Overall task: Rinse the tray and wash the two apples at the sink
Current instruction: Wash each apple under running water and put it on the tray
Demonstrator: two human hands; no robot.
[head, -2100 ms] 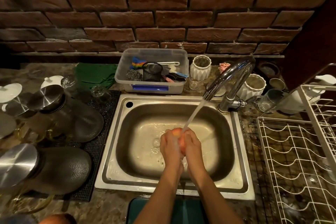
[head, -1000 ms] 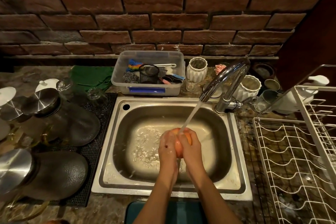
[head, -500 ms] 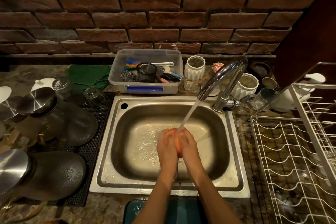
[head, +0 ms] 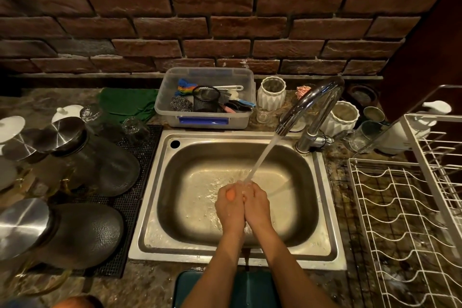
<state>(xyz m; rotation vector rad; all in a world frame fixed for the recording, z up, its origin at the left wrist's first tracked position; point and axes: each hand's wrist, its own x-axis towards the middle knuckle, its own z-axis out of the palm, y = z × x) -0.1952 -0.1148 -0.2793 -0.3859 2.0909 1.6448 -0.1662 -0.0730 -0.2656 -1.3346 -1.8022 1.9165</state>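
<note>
One apple (head: 230, 194) in view, two hands: left hand (head: 230, 210), right hand (head: 257, 207). One sink (head: 150, 197), one faucet (head: 312, 102). Two white ribbed vases (head: 271, 94) (head: 341, 117). One plastic tub (head: 205, 117). One wire dish rack (head: 405, 220).

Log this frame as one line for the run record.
step: washing apple | left hand and right hand: both gripping it | faucet: running onto hands | place: over sink | second apple: unseen

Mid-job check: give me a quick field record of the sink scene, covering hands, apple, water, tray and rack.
left hand: grips apple
right hand: cupped on apple
apple: between both hands, over sink basin, mostly hidden
water: running from tap, lands on hands
second apple: likely the reddish shape at bottom left edge
tray: teal, on counter in front of sink
rack: right of sink, white wire
</note>
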